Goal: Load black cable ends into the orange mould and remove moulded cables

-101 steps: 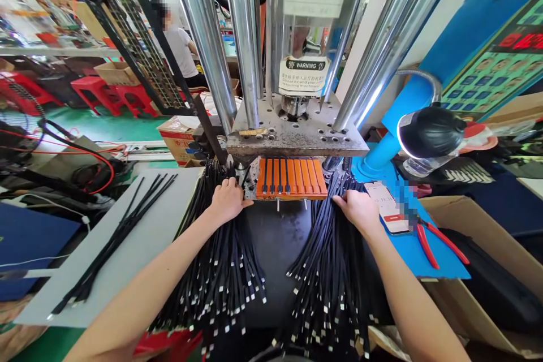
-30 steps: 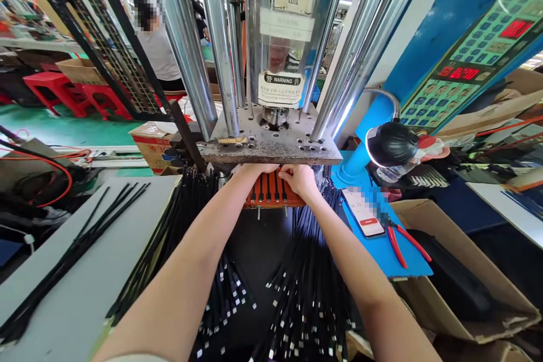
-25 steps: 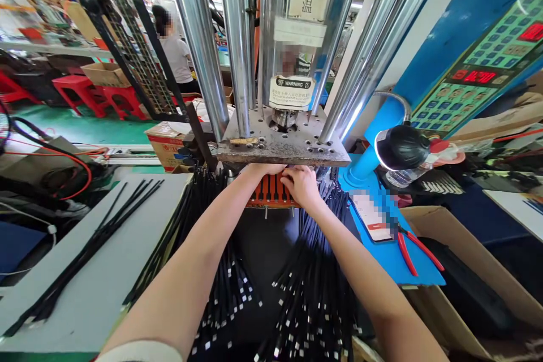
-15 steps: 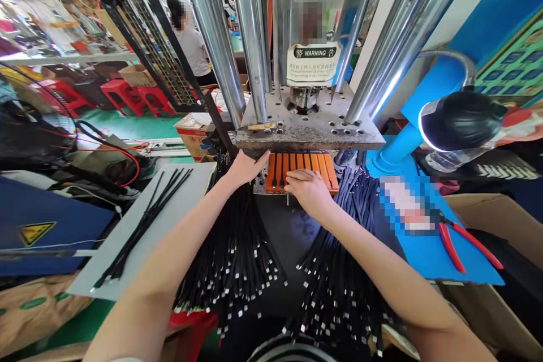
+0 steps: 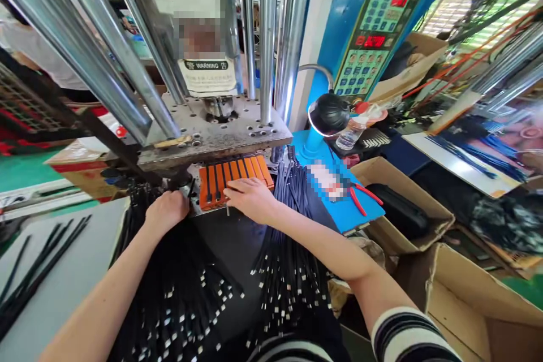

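The press is the biggest thing here, its steel columns cut off at the top of the view. Beside it stands a control panel whose red digits are hard to read. At the right, a large cardboard box runs out past the edge; a second open box behind it holds a black case. Over the black desk spill two sheaves of dark cables, a left bundle, partly covered by the left forearm, and a right bundle, crossed by the right one. Between their upper ends, low under the press, lies the orange block, its rear overhung and hard to see. The right hand rests palm down over its front, fingers laid close together; whether the fingertips pinch anything is hidden. The left hand is curled at the top of the left bundle, just beside the block, and what it grips, if anything, cannot be made out. Red-handled pliers lie near a pixelated flat object. Smallest are the black strips in the block's grooves, some disappearing under the right hand.
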A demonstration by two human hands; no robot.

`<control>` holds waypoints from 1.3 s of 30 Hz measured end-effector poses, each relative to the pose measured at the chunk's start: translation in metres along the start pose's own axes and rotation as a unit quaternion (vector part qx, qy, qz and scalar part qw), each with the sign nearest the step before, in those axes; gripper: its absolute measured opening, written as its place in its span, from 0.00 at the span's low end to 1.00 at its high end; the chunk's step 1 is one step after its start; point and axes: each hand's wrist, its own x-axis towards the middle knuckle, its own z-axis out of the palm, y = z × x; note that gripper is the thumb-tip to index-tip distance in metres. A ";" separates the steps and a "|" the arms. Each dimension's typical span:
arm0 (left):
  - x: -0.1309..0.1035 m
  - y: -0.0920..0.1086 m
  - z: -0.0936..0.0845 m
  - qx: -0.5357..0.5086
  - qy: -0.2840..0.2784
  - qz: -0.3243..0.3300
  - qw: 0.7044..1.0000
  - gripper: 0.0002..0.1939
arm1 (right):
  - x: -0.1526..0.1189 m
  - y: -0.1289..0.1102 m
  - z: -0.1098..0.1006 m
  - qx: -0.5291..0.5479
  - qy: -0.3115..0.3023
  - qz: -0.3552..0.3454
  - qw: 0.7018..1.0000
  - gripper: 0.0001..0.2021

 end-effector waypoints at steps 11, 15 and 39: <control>-0.052 0.003 -0.024 -0.378 0.066 0.201 0.901 0.15 | -0.124 0.054 -0.021 0.038 -0.122 0.397 0.909 0.16; -0.071 0.046 -0.057 -0.385 0.105 0.265 0.878 0.11 | -0.105 0.036 -0.038 0.239 0.054 0.333 0.911 0.18; -0.035 0.159 -0.153 -0.430 0.350 0.400 0.730 0.12 | -0.032 0.036 -0.020 0.386 0.113 0.207 0.892 0.19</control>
